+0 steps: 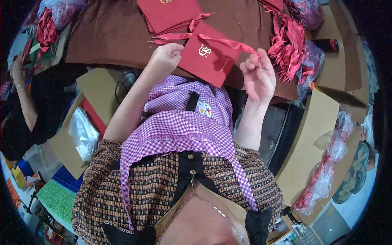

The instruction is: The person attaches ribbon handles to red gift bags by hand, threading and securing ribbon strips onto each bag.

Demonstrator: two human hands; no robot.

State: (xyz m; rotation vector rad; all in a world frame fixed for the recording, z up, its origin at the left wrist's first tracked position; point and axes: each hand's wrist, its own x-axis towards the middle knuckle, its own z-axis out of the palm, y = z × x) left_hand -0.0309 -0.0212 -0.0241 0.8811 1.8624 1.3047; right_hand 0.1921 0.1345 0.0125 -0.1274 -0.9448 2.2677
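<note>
A flat red card [206,57] with a gold emblem lies tilted at the table's near edge, above my lap. My left hand [166,58] is closed at its left edge, the fingertips partly hidden. A red satin ribbon [222,41] runs across the card's upper part, with loose tails to the left. To the right of the card, my right hand [259,75] pinches the ribbon's other end between thumb and finger, the remaining fingers curled. Behind sits a stack of similar red cards [171,14] with another bit of ribbon beside it.
A brown cloth [106,36] covers the table. Bundles of red ribbon [286,49] hang at its right, near cardboard boxes [310,134] and plastic-wrapped red ribbon [326,163]. On the left, another person's arm [25,98] reaches toward more ribbons, and a carton holds clear plastic bags [83,130].
</note>
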